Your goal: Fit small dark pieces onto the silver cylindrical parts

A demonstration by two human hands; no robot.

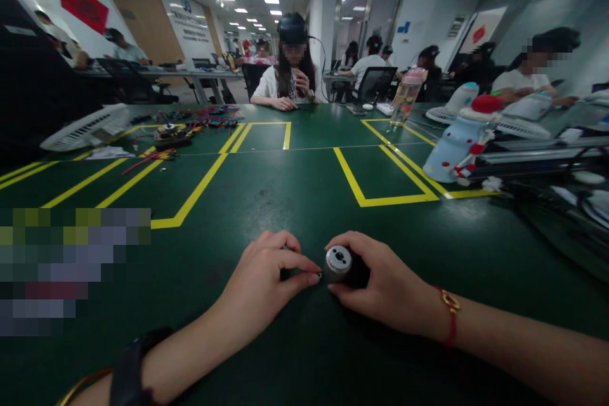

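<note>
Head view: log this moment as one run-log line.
right hand: holds small metal cylinder | left hand: fingertips at cylinder's end | surface: green table

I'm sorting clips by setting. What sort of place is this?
Probably an assembly or training workroom: a green table marked with yellow tape boxes, loose wires, and the right hand holding a small metal cylinder.

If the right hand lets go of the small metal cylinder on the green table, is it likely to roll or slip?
The metal cylinder lies on its side in the right hand, so it would probably roll if released. Its shiny round face suggests a smooth, perhaps slippery surface. It looks rigid and solid, likely heavy for its size. The green table looks flat and would hardly stop it.
</note>
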